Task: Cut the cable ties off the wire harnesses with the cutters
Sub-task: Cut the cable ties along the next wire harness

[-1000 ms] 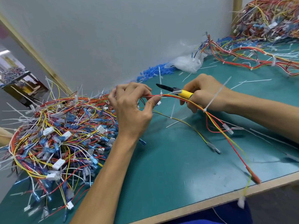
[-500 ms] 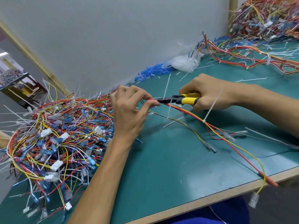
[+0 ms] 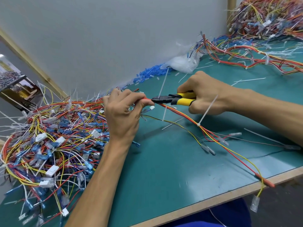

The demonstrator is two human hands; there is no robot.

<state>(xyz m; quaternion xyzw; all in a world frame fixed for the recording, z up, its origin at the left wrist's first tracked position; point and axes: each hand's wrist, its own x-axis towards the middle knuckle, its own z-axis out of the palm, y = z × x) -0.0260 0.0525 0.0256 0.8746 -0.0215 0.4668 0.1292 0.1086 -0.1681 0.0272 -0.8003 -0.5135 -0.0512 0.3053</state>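
My left hand pinches a red, orange and yellow wire harness above the green table, just right of the big wire pile. My right hand grips yellow-handled cutters. Their black jaws sit on the harness right beside my left fingertips, at a white cable tie whose tail sticks up. A second white cable tie wraps the harness further right, its tail pointing up past my right wrist. The harness trails down to the table's front edge and hangs over it.
A large tangle of loose wires and connectors fills the left of the green table. More harnesses lie at the back right. A white plastic bag, blue sleeves and cut tie tails lie near the grey wall.
My right hand swung the cutters from pointing away to bring the jaws onto the harness at the tie next to my left fingers. The harness tail shifted right along the table edge.
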